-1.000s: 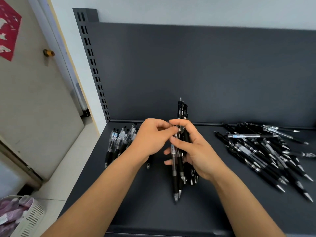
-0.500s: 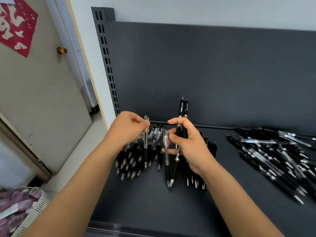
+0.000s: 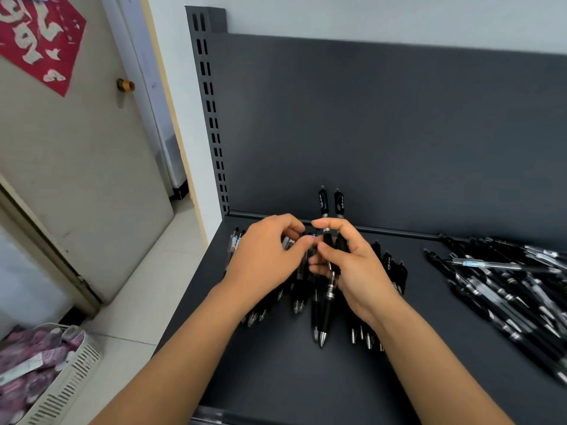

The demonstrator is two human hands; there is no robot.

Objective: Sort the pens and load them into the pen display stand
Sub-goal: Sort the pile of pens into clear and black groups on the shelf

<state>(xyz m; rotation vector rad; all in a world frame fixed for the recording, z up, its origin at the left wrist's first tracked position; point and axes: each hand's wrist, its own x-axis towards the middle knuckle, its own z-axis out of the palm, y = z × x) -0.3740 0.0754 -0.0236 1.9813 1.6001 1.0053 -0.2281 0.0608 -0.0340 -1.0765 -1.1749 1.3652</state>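
Down at the far left, on a pale tiled floor, we see a white slotted plastic basket [image 3: 76,363] filled with purple packets. Above it stands a beige door [image 3: 76,179] bearing a red paper cutout [image 3: 40,35].

To the right of the door begins a dark grey metal shelf [image 3: 276,378] with a slotted upright and a plain back panel. On the left part of the shelf lies a row of clear-barrelled pens with black grips [image 3: 234,242], mostly hidden beneath our left hand [image 3: 264,259]. That hand hovers with its fingers curled and its thumb reaching toward the other hand; we cannot tell whether it pinches a pen.

Just beside it, our right hand [image 3: 359,265] grasps a small bundle of black retractable pens [image 3: 325,314]. Their clip ends point at the back panel and their silver tips point toward us. Under the right wrist, a second row of black pens [image 3: 395,271] rests on the shelf.

Well apart, at the far right, a loose heap of black and clear pens [image 3: 506,280] lies crisscrossed on the shelf.
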